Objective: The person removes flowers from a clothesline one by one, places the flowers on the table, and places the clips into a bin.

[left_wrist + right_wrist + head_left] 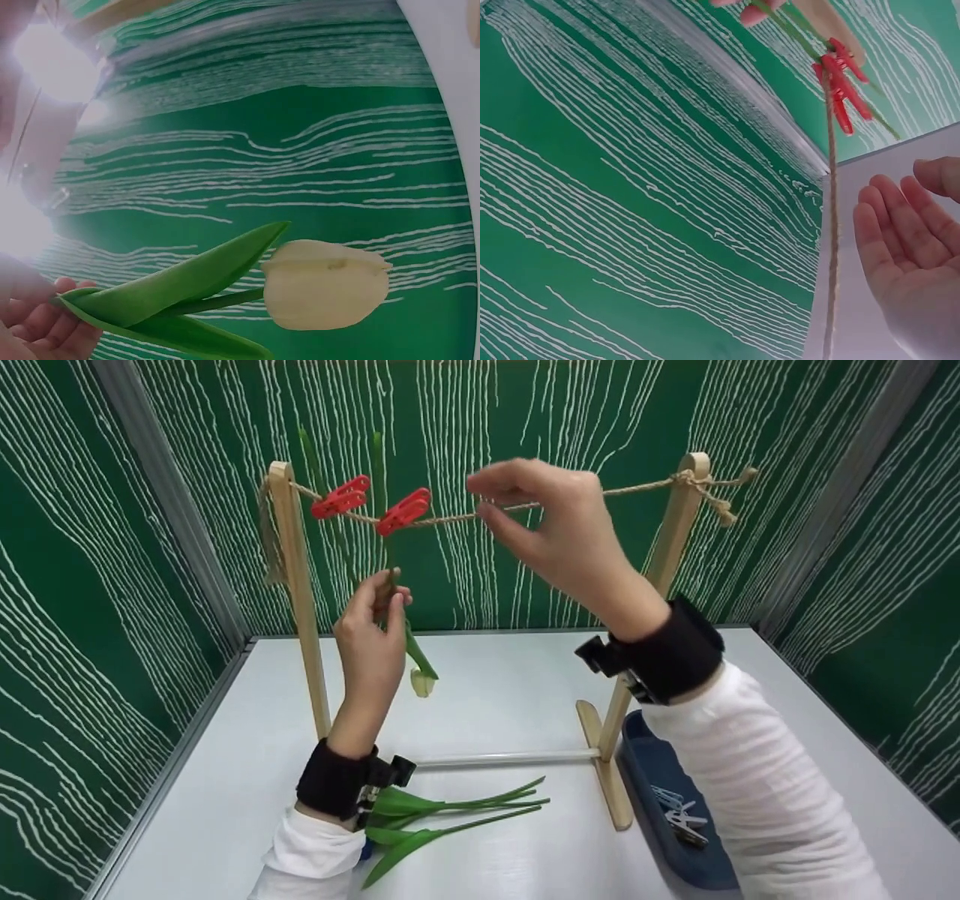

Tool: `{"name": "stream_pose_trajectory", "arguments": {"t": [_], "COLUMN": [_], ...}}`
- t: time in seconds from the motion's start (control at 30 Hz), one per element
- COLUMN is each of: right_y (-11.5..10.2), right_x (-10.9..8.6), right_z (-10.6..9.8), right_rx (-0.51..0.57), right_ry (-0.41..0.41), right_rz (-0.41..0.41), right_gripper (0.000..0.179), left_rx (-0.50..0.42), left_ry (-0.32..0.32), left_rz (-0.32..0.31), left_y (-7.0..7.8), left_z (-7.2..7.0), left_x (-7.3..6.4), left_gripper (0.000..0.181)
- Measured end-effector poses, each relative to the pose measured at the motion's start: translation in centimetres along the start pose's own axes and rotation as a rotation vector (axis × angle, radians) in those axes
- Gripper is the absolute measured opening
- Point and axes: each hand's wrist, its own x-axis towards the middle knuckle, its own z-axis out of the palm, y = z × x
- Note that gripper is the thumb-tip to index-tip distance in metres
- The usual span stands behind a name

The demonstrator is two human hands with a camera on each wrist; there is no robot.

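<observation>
A twine rope (454,518) runs between two wooden posts. Clipped on it near the left post are two red clothespins (405,512), each with a green stem upright in it. My left hand (371,634) pinches the stem below the right-hand clothespin. Its pale tulip bloom (326,285) hangs downward, with broad green leaves (187,277) beside my fingertips in the left wrist view. My right hand (562,525) is raised by the rope, right of the clothespins, fingers loosely bent and holding nothing. The left clothespin's flower is mostly hidden behind my left hand.
Several tulips with green leaves (409,802) lie on the white table (480,690), partly behind my left wrist. A blue tray (652,787) with clips (684,819) stands at the right, partly under my right sleeve. The right post (675,532) has a wooden foot (611,787).
</observation>
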Motion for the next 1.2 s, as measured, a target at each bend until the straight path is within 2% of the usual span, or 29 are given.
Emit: {"name": "stream_pose_trajectory", "arguments": {"t": [0.13, 0.27, 0.4, 0.57, 0.7, 1.0, 1.2], "right_y": [-0.3, -0.7, -0.7, -0.5, -0.6, -0.3, -0.2], "right_x": [1.4, 2.6, 3.0, 3.0, 2.8, 2.3, 2.1], "right_z": [0.7, 1.6, 2.5, 3.2, 3.2, 3.1, 2.6], "right_rx": [-0.007, 0.006, 0.032, 0.099, 0.111, 0.214, 0.243], "right_ry": [-0.069, -0.199, -0.279, -0.25, -0.205, -0.082, -0.017], "right_rz": [0.123, 0.263, 0.323, 0.347, 0.381, 0.393, 0.4], "right_gripper": [0.032, 0.043, 0.044, 0.034, 0.029, 0.02, 0.017], "left_rx": [0.005, 0.018, 0.012, 0.016, 0.011, -0.002, 0.011], "left_ry": [0.012, 0.013, 0.01, 0.006, 0.007, 0.009, 0.016], "left_rz": [0.015, 0.016, 0.018, 0.032, 0.031, 0.046, 0.071], "left_y": [-0.1, -0.1, 0.0, -0.1, 0.0, 0.5, 0.4], "left_z": [-0.3, -0.5, -0.6, -0.7, -0.7, -0.7, -0.7], "left_x": [-0.2, -0.3, -0.3, -0.4, -0.4, -0.4, -0.5], "left_gripper": [0.023, 0.024, 0.024, 0.023, 0.023, 0.023, 0.023]}}
